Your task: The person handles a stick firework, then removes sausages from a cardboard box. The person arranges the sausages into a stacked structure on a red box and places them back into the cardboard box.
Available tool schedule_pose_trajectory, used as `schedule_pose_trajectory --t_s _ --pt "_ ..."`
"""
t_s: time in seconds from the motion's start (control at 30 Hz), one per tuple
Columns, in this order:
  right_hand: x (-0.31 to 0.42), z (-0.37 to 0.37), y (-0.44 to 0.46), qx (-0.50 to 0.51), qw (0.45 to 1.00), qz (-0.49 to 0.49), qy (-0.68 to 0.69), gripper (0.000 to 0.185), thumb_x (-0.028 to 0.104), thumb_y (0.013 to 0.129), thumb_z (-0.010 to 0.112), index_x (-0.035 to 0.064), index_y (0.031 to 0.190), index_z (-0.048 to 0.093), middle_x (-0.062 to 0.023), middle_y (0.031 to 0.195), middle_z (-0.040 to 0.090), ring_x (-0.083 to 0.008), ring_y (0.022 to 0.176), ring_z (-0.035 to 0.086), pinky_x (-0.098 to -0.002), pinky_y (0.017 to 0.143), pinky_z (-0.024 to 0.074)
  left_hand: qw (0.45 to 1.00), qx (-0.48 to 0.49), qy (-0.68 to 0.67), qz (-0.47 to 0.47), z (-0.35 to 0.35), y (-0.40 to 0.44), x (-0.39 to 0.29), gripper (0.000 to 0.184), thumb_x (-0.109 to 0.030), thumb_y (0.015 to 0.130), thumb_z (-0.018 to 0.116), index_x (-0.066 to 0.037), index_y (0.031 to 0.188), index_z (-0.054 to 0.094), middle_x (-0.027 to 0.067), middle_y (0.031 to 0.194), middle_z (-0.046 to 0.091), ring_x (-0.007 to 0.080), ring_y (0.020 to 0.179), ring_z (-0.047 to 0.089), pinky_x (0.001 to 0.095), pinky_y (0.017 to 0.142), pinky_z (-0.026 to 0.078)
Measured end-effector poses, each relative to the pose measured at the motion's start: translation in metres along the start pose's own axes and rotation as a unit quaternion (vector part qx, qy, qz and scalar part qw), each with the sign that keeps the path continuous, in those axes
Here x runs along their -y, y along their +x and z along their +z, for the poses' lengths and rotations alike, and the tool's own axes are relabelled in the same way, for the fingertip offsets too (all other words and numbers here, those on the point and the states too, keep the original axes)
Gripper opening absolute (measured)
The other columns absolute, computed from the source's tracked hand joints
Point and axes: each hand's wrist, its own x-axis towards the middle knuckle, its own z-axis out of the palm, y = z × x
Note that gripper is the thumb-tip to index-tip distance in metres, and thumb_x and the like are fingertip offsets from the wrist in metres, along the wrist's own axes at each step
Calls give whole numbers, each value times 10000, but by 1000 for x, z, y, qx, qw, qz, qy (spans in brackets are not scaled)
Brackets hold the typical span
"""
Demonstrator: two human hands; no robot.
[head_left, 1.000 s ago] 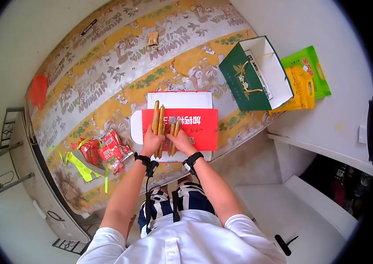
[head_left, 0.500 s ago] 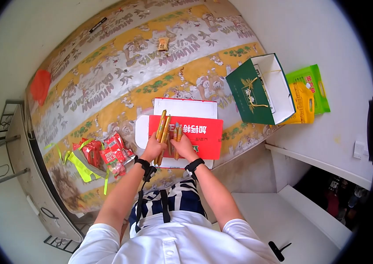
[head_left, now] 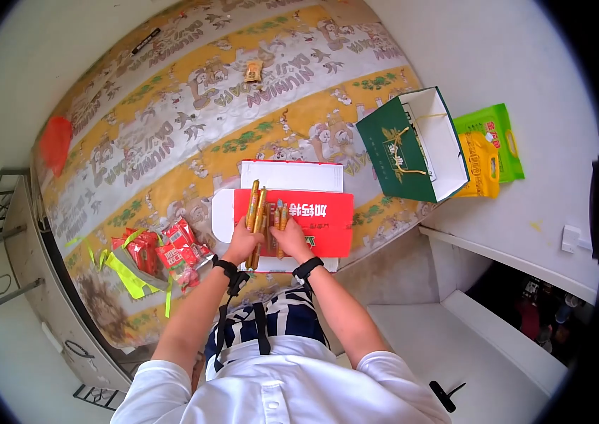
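Note:
My left hand [head_left: 244, 244] is closed around a few long gold-wrapped sausages [head_left: 254, 203], their ends sticking out above and below the fist. Close beside it, my right hand [head_left: 292, 238] grips shorter-looking brownish-gold wrapped sausages [head_left: 280, 213]. Both hands are over a red flattened carton [head_left: 331, 222] with white flaps and white lettering. The carton lies on the patterned sheet of the bed. Fingers hide part of each bundle, so how many sausages each hand holds cannot be made out.
Left of the carton lie red snack packets [head_left: 185, 237] and a yellow-green reflective vest [head_left: 128, 275]. A green paper bag [head_left: 391, 148] sits at the right, near yellow [head_left: 480, 166] and green [head_left: 504, 138] bags. Farther back are a small packet [head_left: 253, 71] and an orange-red bag [head_left: 56, 145].
The whole view has shifted slightly left. Both hands still hold their sausages over the carton, and the bundles are slightly more upright.

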Motion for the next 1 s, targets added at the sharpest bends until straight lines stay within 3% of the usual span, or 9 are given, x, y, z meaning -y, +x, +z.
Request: schedule_pose_trajectory --t_s 0.03,0.37,0.57,0.7,0.73,0.8,0.83,0.9,1.0 --pt "1 -1 -1 -2 1000 -7 12 457 205 854 688 -15 1229 549 -267 1061 678 -451 1006 643 -493 861 517 999 -5 -33 13 1 2 3 549 44 705 659 41 1224 479 126 957 620 233 826 634 353 727 544" --pt "0 -2 2 -15 999 28 -11 442 257 848 716 -42 1140 571 -280 1011 683 -453 967 656 -507 822 528 1000 -2 -14 -19 -9 -6 -11 561 53 698 663 44 1227 474 116 949 620 232 822 631 344 726 536" --pt "3 -23 -4 -50 995 28 -87 508 309 837 739 -61 1128 549 -304 929 680 -469 882 669 -521 760 543 975 -182 120 42 -59 -30 11 537 -58 747 649 15 1243 456 240 980 667 373 887 681 435 811 530" --pt "14 -17 -5 -53 987 45 -148 542 328 838 734 -50 1163 522 -297 985 674 -468 920 658 -536 782 532 944 -251 212 -41 -90 -19 41 653 -90 759 686 11 1335 393 265 974 670 437 907 671 462 803 534" --pt "14 -16 -7 -62 980 48 -182 555 326 839 733 -44 1186 509 -292 1020 670 -464 942 654 -540 793 528 955 -235 178 -44 -93 -18 47 713 -114 777 705 15 1385 358 279 1048 655 426 1010 647 468 868 514" --pt "14 -12 -8 -88 978 39 -188 564 310 843 728 -28 1226 488 -264 1086 658 -447 982 645 -541 807 526 847 -339 408 -13 -84 -9 57 724 -147 794 719 13 1407 368 282 1129 628 402 1090 600 475 928 477" --pt "20 -13 -9 -98 973 49 -204 541 299 844 730 -25 1209 496 -267 1074 659 -442 971 650 -536 799 529 848 -338 408 -12 -80 -7 47 724 -147 794 719 13 1407 368 282 1129 628 402 1090 600 475 928 477" --pt "29 -15 -12 -108 968 57 -220 518 288 845 732 -22 1191 503 -270 1062 659 -436 960 655 -532 792 532 811 -364 435 144 -67 -4 26 677 -161 816 711 9 1393 401 278 1174 596 401 1127 557 477 955 449" --pt "29 -23 -14 -101 957 57 -265 460 261 862 718 2 1187 522 -226 1100 666 -410 974 662 -514 803 541 880 -157 399 203 -27 -12 3 507 -155 838 681 8 1270 472 240 1090 598 419 1063 577 488 887 480"
